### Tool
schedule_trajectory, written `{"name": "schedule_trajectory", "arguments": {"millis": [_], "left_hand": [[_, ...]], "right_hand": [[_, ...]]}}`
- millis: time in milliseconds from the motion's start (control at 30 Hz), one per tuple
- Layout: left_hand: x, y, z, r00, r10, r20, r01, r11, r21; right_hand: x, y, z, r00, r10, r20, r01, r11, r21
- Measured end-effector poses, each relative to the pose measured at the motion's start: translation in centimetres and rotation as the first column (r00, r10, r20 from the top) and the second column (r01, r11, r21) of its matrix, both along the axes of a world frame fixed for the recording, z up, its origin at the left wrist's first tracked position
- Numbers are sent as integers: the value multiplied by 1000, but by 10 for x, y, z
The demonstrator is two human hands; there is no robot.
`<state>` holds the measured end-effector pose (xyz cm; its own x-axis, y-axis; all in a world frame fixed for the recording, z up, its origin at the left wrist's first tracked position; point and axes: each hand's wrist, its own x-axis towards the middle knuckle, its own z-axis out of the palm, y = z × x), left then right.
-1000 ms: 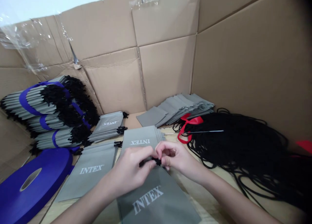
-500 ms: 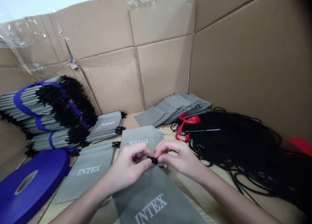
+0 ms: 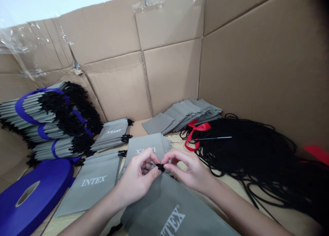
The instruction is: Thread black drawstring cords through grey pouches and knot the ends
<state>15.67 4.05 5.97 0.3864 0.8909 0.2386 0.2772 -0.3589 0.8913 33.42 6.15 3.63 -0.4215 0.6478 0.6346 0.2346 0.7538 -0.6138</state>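
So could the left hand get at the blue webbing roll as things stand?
Probably yes. The left hand is pinching a black cord knot with the right hand, but only a flat grey INTEX bag lies between it and the blue webbing roll.

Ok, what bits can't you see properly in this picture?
In the head view:
The black cord end: the left hand and right hand hide how it is tied.
The grey bag: the left hand covers part of its lettering.
The nearest INTEX bag: cut off by the bottom edge.
The red piece: cut off by the right edge.
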Motion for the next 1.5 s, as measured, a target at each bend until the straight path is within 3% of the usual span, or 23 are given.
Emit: {"name": "schedule_trajectory", "arguments": {"millis": [233, 433, 633, 733, 833, 1000, 1067, 1233, 1367, 1500], "left_hand": [[-1, 2, 2, 999, 16, -36, -16, 1000, 25], [-1, 2, 1, 993, 97, -62, -93, 993, 74], [-1, 1, -10, 969, 207, -132, -149, 923, 354], [1, 0, -12, 952, 276, -130, -202, 889, 410], [3, 1, -11, 940, 324, -108, -266, 894, 361], [3, 8, -7, 946, 320, -47, -311, 940, 143], [3, 9, -6, 948, 314, -59, -302, 942, 148], [1, 9, -1, 946, 279, -166, -243, 947, 209], [-2, 15, -4, 960, 222, -172, -208, 974, 93], [-5, 24, -16, 958, 184, -219, -183, 983, 27]], "right_hand": [[-4, 1, -4, 995, 7, -96, -27, 978, -209], [-6, 4, -6, 975, -34, -219, -61, 909, -412], [-8, 5, -10, 951, -59, -303, -106, 860, -499], [-12, 5, -11, 933, -86, -349, -120, 840, -529], [-16, 8, -14, 915, -90, -394, -150, 829, -538], [-17, 12, -15, 876, -82, -475, -232, 792, -565], [-14, 12, -13, 882, -62, -466, -241, 791, -562], [-8, 11, -5, 955, 9, -296, -172, 829, -532], [-7, 12, -5, 974, 8, -226, -123, 858, -498], [-10, 15, -10, 990, -81, -117, 13, 872, -490]]}}
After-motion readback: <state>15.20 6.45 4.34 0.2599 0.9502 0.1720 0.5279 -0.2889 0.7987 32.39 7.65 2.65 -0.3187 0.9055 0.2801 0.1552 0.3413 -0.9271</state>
